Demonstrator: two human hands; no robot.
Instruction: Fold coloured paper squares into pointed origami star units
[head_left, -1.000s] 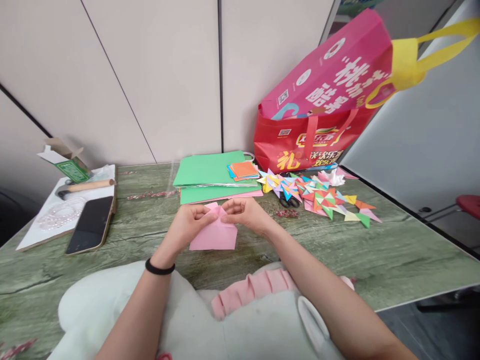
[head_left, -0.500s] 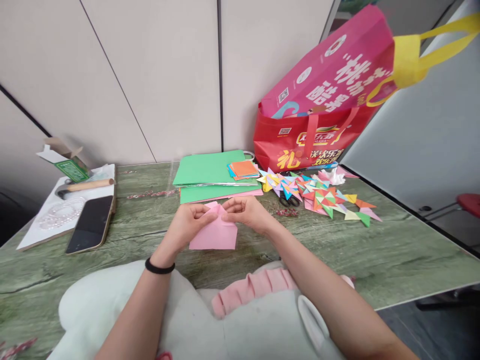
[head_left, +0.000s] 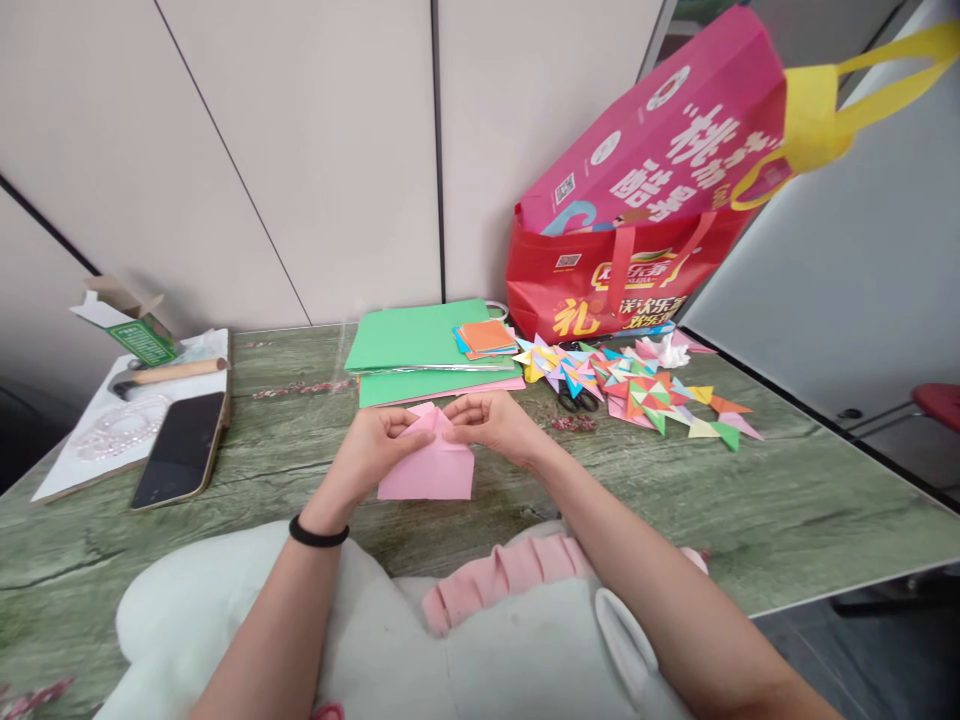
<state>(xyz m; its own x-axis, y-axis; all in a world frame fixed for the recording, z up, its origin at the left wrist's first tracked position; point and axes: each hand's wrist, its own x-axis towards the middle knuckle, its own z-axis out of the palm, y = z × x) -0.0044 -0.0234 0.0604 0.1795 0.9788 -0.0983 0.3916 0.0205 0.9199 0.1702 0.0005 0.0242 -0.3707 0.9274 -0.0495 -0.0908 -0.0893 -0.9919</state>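
A pink sheet of paper (head_left: 427,472), its top corners folded inward to a point, is held just above the green table (head_left: 285,430). My left hand (head_left: 379,445) pinches its upper left part between thumb and fingers, a black band round the wrist. On the upper right part, my right hand (head_left: 491,428) grips the paper the same way, thumb against the fold. Behind the hands lie green paper sheets (head_left: 412,335) with a small stack of orange and blue squares (head_left: 487,337) on them.
Folded coloured paper pieces (head_left: 652,395) and black scissors (head_left: 577,400) lie right. Behind stand a red bag (head_left: 547,285) and a pink bag (head_left: 600,170). Left are a phone (head_left: 180,450), a hammer (head_left: 176,371) and an opened box (head_left: 139,335). A pale plush (head_left: 390,650) is in front.
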